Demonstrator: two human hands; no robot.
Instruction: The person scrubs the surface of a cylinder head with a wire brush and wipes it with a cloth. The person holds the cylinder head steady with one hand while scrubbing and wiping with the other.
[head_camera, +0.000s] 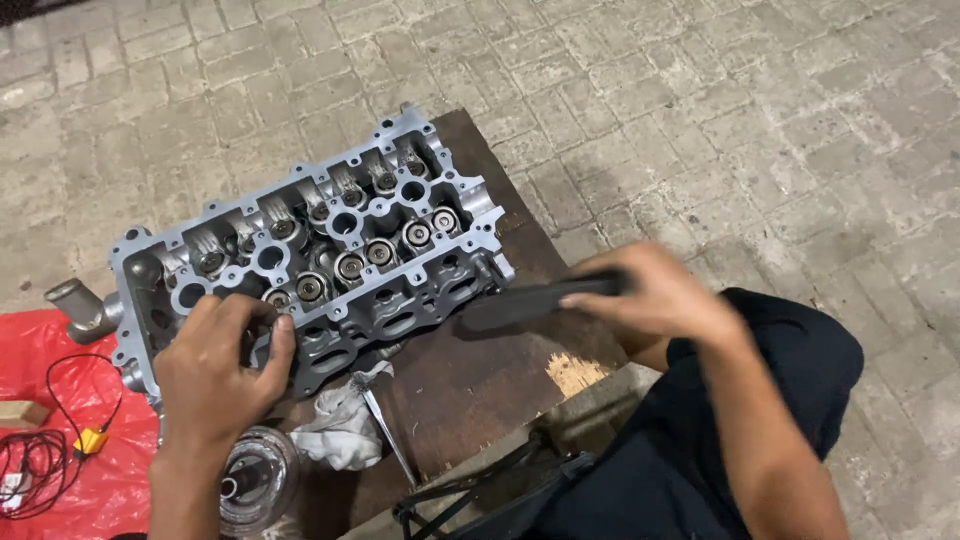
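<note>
Left hand (222, 358): fingers curled on cylinder head's (310, 250) near edge, atop wooden board (470, 370) | Right hand (655, 295): closed around dark, blurred tool (530, 303), possibly a handle, beside head's right end

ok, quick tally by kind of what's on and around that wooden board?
Cylinder head: 1
Dark tool held in the right hand: 1
White rag: 1
Clear jar: 1
Red plastic sheet: 1
Black wire: 1
Total: 6
The left hand rests on the cylinder head.
</note>
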